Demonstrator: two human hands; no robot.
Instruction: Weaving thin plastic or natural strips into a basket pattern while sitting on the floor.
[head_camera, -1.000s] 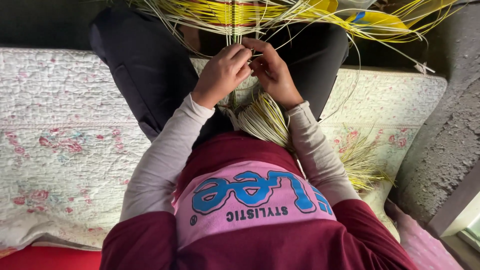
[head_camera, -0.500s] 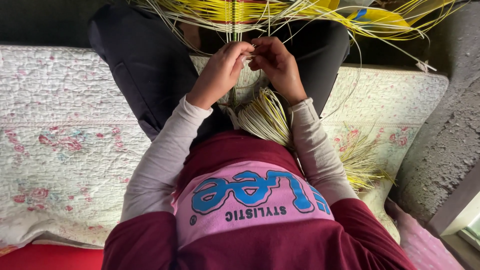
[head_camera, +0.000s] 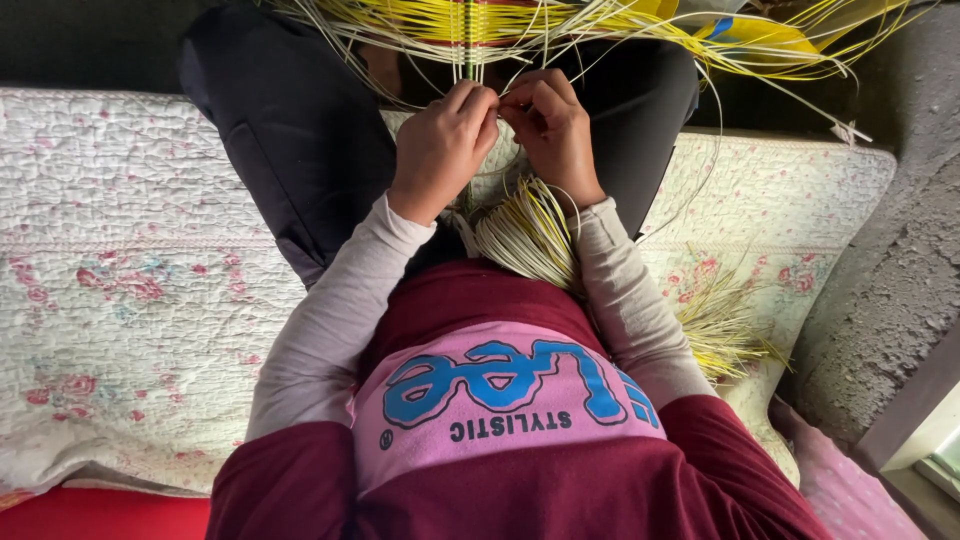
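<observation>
A quilted floral mattress (head_camera: 130, 290) fills the left and middle of the frame, giving the seated person a soft place to work, with a rough grey wall (head_camera: 880, 300) down the right edge. Across the top centre spreads a woven mat of yellow and pale strips (head_camera: 480, 25), kept close above the knees so both hands can reach its edge. A loose bundle of pale strips (head_camera: 525, 235) lies in the lap at centre, just under the wrists, and more strips (head_camera: 720, 320) fan out at right on the mattress. The left hand (head_camera: 440, 150) and right hand (head_camera: 550, 130) meet just below the mat's edge; the fingers of both are closed, pinching thin strips between thumb and forefinger where they touch. Compared with a second ago, both hands have moved up toward the mat and drawn closer together, while the bundle and mattress lie as before.
</observation>
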